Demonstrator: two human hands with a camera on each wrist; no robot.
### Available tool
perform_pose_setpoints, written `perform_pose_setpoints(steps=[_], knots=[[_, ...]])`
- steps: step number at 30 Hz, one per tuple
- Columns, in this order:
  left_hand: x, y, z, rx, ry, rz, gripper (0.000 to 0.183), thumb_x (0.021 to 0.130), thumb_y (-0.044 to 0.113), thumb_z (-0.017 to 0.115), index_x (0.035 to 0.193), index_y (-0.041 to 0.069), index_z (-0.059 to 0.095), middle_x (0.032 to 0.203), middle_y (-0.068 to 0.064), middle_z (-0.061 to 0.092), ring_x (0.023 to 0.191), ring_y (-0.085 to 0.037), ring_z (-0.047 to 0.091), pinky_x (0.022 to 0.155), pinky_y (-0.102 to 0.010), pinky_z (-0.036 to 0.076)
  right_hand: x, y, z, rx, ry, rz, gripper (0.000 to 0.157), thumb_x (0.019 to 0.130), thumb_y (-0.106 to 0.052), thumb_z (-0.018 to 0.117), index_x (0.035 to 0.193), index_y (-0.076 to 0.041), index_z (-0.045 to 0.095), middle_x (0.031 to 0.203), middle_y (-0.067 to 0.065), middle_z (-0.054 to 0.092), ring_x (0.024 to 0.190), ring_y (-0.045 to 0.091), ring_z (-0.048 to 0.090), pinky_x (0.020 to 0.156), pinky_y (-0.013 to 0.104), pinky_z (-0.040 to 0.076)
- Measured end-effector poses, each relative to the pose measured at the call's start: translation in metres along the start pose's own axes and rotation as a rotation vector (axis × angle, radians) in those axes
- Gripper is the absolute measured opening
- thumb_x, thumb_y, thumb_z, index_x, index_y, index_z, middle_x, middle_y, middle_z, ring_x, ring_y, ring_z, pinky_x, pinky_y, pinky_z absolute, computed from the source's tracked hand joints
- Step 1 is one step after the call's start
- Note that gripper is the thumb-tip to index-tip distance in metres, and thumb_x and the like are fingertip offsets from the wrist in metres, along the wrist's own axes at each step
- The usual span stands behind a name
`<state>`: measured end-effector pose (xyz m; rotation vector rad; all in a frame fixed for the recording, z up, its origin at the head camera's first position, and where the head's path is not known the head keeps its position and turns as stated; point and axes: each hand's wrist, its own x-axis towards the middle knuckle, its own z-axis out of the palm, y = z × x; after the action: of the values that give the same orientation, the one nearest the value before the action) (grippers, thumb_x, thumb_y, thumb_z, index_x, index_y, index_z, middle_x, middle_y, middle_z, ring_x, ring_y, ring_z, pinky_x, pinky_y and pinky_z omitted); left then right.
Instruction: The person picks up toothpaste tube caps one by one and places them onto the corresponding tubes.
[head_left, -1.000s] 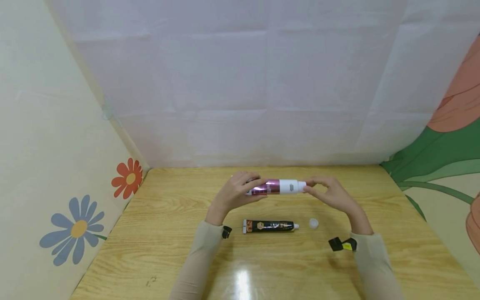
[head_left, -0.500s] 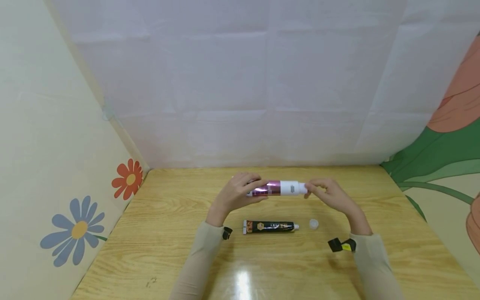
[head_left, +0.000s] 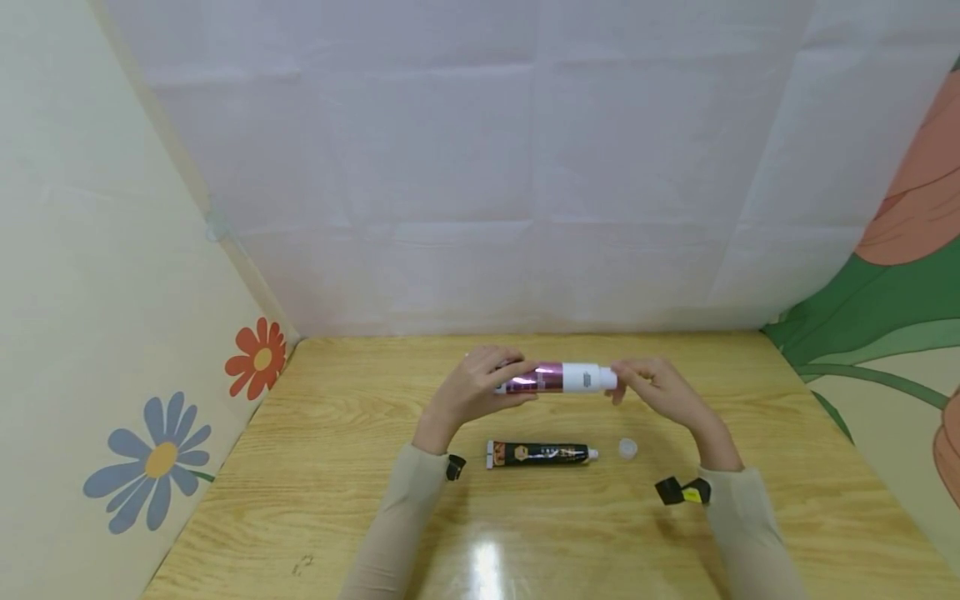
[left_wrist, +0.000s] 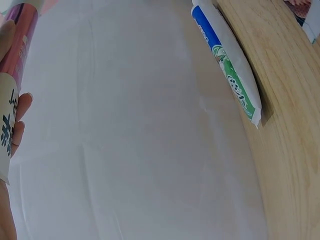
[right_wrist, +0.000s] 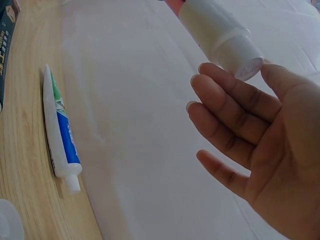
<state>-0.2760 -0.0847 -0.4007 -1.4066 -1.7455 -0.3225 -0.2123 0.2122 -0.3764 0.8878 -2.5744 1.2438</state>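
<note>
My left hand (head_left: 476, 387) grips a shiny purple-and-white toothpaste tube (head_left: 581, 377), held level above the table with its cap toward the right. My right hand (head_left: 660, 392) pinches the white cap (right_wrist: 240, 55) between thumb and index finger; the other fingers extend beneath it in the right wrist view. The cap sits on the tube's end. Below the hands, a black toothpaste tube (head_left: 543, 453) lies with its bare nozzle pointing right. A small round translucent cap (head_left: 627, 448) is just beyond that nozzle.
A white, green and blue toothpaste tube (right_wrist: 62, 125) lies near the far edge of the wooden table (head_left: 337, 467); a nozzle shows at one end. White sheeting (head_left: 450, 208) hangs behind the table. Flower-patterned walls (head_left: 112, 292) stand at both sides.
The right thumb and fingers have shifted around the cap, and other fingertips now show below it. The purple-and-white tube has drifted slightly right and down. Things on the table stay put.
</note>
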Motion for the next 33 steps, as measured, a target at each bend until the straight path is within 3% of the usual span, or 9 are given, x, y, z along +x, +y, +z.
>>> perform_pose_setpoints(steps=[5,8,11,15,18,22,33], knots=[[0.0,0.0,0.0,0.014,0.004,0.001,0.053,0.069,0.036,0.081,0.113,0.012,0.064,0.097,-0.005,0.062,0.081,-0.016,0.06,0.076,-0.026,0.053,0.0,0.022,0.003,-0.004,0.004,0.013,0.038,0.099,-0.006,0.04,0.072,-0.008,0.066,0.084,0.005,0.07,0.086,0.012,0.061,0.081,0.045,0.046],[0.0,0.0,0.0,0.018,0.002,-0.004,0.053,0.068,0.036,0.081,0.112,0.012,0.064,0.097,-0.005,0.063,0.081,-0.016,0.061,0.076,-0.027,0.054,-0.001,0.031,0.004,-0.026,0.01,0.036,0.028,0.098,-0.011,0.044,0.085,-0.011,0.069,0.086,0.001,0.069,0.088,0.013,0.061,0.082,0.045,0.047],[0.0,-0.001,0.0,0.014,-0.003,-0.012,0.052,0.068,0.036,0.081,0.111,0.011,0.065,0.097,-0.006,0.063,0.082,-0.017,0.062,0.077,-0.027,0.054,-0.003,0.031,0.003,-0.051,0.017,0.079,0.018,0.095,-0.018,0.053,0.104,-0.013,0.068,0.094,0.0,0.068,0.091,0.016,0.06,0.083,0.046,0.047],[-0.002,-0.002,0.0,0.006,-0.01,-0.025,0.052,0.067,0.035,0.082,0.111,0.011,0.065,0.098,-0.006,0.063,0.083,-0.017,0.062,0.079,-0.027,0.054,-0.004,0.021,0.002,-0.053,0.024,0.123,0.029,0.089,-0.021,0.063,0.118,-0.014,0.062,0.099,0.002,0.066,0.094,0.022,0.058,0.088,0.053,0.043],[-0.003,-0.003,0.001,0.005,-0.011,-0.031,0.053,0.066,0.034,0.083,0.111,0.011,0.065,0.098,-0.006,0.063,0.083,-0.017,0.062,0.079,-0.027,0.054,-0.004,0.004,-0.001,-0.041,0.026,0.107,0.032,0.087,-0.017,0.066,0.117,-0.008,0.06,0.095,0.004,0.065,0.093,0.025,0.058,0.089,0.055,0.041],[-0.004,-0.003,0.001,0.007,-0.011,-0.035,0.052,0.067,0.033,0.082,0.111,0.011,0.065,0.098,-0.007,0.063,0.083,-0.017,0.062,0.078,-0.027,0.054,-0.003,-0.012,-0.004,-0.033,0.027,0.08,0.034,0.084,-0.013,0.068,0.116,-0.003,0.059,0.094,0.004,0.065,0.092,0.026,0.059,0.088,0.049,0.042],[-0.004,-0.002,0.004,0.016,-0.016,-0.029,0.051,0.069,0.034,0.081,0.112,0.012,0.065,0.098,-0.006,0.063,0.082,-0.016,0.062,0.077,-0.027,0.054,-0.005,-0.009,-0.006,-0.028,0.027,0.06,0.032,0.083,-0.011,0.069,0.114,-0.006,0.061,0.094,0.003,0.065,0.091,0.025,0.06,0.089,0.048,0.043]])
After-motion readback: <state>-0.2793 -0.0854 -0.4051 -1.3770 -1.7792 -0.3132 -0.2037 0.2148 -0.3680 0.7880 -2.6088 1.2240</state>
